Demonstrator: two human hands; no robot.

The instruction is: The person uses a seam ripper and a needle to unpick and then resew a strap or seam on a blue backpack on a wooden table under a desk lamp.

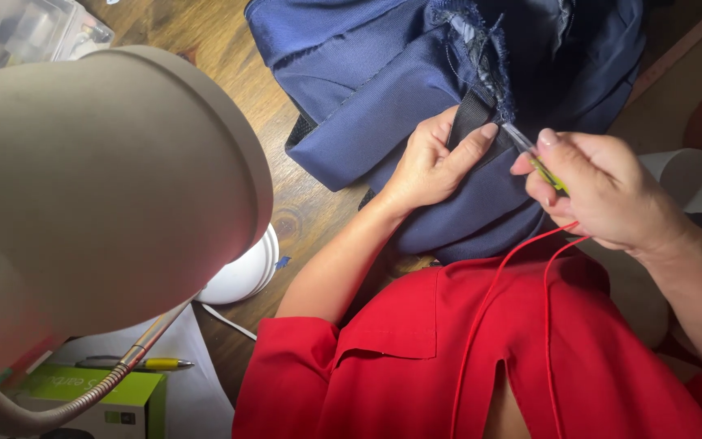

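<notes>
While left hand (428, 162) pins strap (471, 122), right hand (603, 191) grips tool (539, 162).

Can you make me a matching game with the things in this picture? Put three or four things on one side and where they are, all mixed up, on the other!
Things:
1. blue fabric backpack
2. yellow plastic pen
3. slim yellow-handled tool
4. green cardboard box

Places:
A. pinched in right hand
B. under left hand
C. bottom left corner
D. on white paper

Pairs: 1-B, 2-D, 3-A, 4-C
</notes>
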